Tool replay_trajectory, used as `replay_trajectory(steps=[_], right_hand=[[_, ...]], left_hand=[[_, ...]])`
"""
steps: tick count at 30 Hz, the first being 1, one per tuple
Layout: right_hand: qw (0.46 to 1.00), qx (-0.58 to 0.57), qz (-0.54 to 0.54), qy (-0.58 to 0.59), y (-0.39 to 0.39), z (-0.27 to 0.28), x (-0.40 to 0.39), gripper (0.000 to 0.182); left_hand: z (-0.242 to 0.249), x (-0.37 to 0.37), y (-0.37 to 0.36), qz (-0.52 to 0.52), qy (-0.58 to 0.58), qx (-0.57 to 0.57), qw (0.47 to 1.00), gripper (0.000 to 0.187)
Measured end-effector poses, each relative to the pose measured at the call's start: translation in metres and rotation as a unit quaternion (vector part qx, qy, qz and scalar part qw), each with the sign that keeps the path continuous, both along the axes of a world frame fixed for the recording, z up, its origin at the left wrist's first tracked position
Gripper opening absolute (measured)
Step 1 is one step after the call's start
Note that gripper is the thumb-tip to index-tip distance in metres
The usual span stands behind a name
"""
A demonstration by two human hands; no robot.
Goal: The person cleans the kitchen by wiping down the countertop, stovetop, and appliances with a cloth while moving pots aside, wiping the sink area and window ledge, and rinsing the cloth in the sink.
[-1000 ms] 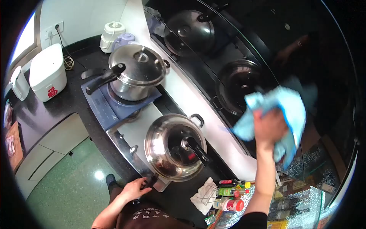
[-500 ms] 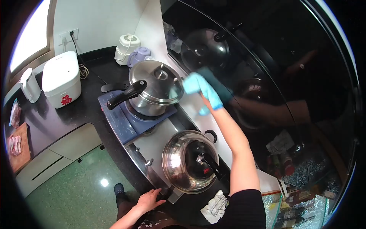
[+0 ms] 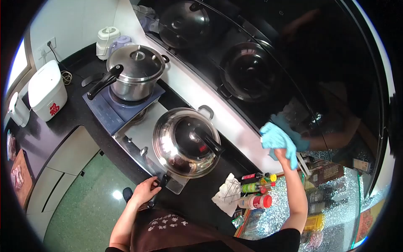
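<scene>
My right hand is closed on a light blue cloth, pressing it to the lower part of a glossy black panel; the cloth hides most of the fingers. At the front of the stove, my left hand is curled over the black handle of a steel wok. A domed lid with a dark centre and black knob covers the wok. Farther back, a lidded steel pressure cooker stands on a blue induction cooker.
Several bottles, a red-capped jar and a crumpled white cloth stand or lie right of the wok. A white rice cooker, a kettle and a cutting board with meat occupy the left counter.
My right hand has carried the blue cloth along the black panel, towards its near right end. The camera has shifted right, bringing bottles into sight. My left hand stays near the wok handle.
</scene>
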State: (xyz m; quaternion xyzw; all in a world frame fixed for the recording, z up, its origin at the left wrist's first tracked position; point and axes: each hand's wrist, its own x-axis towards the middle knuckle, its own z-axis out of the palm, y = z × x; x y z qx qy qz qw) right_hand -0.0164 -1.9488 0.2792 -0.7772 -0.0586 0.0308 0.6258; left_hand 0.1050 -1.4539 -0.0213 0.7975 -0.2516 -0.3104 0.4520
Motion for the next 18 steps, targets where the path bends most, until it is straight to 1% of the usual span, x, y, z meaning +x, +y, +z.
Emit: replay_trajectory(steps=[1, 2, 3, 4, 6, 7, 8, 9, 10, 11, 12, 13, 14, 15, 17, 18], right_hand=[[0.991, 0.010, 0.127, -0.033, 0.023, 0.017, 0.027, 0.070], [0.965, 0.031, 0.254, -0.059, 0.045, 0.034, 0.055, 0.069], [0.910, 0.011, 0.392, -0.132, 0.047, 0.037, 0.093, 0.063], [0.830, -0.012, 0.520, -0.201, 0.050, 0.041, 0.133, 0.057], [0.688, 0.007, 0.665, -0.288, 0.077, 0.038, 0.216, 0.044], [0.737, -0.059, 0.583, -0.337, 0.098, 0.033, 0.241, 0.041], [0.774, -0.131, 0.498, -0.367, 0.118, 0.029, 0.266, 0.038], [0.832, -0.293, 0.255, -0.395, 0.137, 0.026, 0.277, 0.040], [0.863, -0.257, 0.185, -0.394, 0.155, 0.021, 0.311, 0.041], [0.889, -0.212, 0.114, -0.390, 0.173, 0.017, 0.344, 0.042], [0.907, -0.161, 0.047, -0.385, 0.191, 0.012, 0.378, 0.043], [0.938, 0.111, 0.144, -0.294, 0.212, 0.009, 0.429, 0.040], [0.857, -0.181, 0.033, -0.480, 0.223, 0.013, 0.469, 0.037], [0.801, -0.287, -0.015, -0.526, 0.233, 0.009, 0.498, 0.035], [0.635, -0.473, -0.142, -0.594, 0.253, 0.001, 0.557, 0.033], [0.771, -0.343, -0.057, -0.533, 0.251, 0.005, 0.575, 0.038]], left_hand=[[0.000, 0.001, 0.001, 0.003, 0.003, 0.005, 1.000, 0.057], [-0.001, 0.001, 0.003, 0.005, 0.010, 0.006, 1.000, 0.057], [-0.001, 0.001, 0.003, 0.005, 0.021, 0.005, 1.000, 0.057], [-0.001, 0.002, 0.003, 0.007, 0.031, 0.002, 1.000, 0.056], [0.003, 0.002, 0.004, 0.007, 0.034, 0.005, 0.999, 0.056], [0.001, 0.002, 0.004, 0.006, 0.032, 0.000, 0.999, 0.056], [-0.001, 0.001, 0.005, 0.003, 0.018, -0.008, 1.000, 0.057], [0.000, 0.002, 0.004, 0.001, 0.003, -0.015, 1.000, 0.057], [0.002, 0.002, 0.005, 0.003, -0.022, -0.021, 1.000, 0.057], [0.006, 0.002, 0.005, 0.007, 0.003, -0.027, 1.000, 0.057], [0.006, 0.004, 0.007, 0.005, -0.010, -0.024, 1.000, 0.057], [0.006, 0.004, 0.008, 0.003, -0.021, -0.022, 1.000, 0.057], [0.011, 0.006, 0.010, 0.004, -0.023, -0.017, 1.000, 0.057], [0.012, 0.007, 0.013, 0.012, -0.029, -0.019, 0.999, 0.057], [0.010, 0.008, 0.016, 0.023, -0.046, -0.025, 0.998, 0.057], [0.013, 0.010, 0.017, 0.027, -0.038, -0.021, 0.999, 0.057]])
